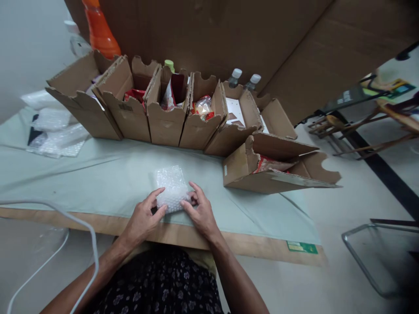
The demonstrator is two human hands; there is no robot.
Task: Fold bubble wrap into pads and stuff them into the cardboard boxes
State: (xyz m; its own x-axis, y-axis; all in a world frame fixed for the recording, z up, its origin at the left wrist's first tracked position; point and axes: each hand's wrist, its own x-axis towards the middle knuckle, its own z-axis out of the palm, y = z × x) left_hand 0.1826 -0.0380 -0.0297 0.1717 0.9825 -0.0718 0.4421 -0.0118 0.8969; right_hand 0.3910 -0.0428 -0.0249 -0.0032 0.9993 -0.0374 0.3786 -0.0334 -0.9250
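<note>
A small piece of clear bubble wrap (170, 185), folded or pouch-like, lies on the pale green cloth near the table's front edge. My left hand (145, 214) grips its left side, thumb at the near corner and fingers curved along the edge. On the opposite side, my right hand (202, 214) holds the near right corner, with the thumb on top and some fingers tucked under. Whether anything is inside the wrap, I cannot tell.
Cardboard bins (165, 126) with packets stand in a row behind; another bin (248, 174) sits to the right. More bubble wrap (62, 135) is piled at left. An orange bottle (102, 32) stands behind the bins. A white cable (93, 244) loops at front left.
</note>
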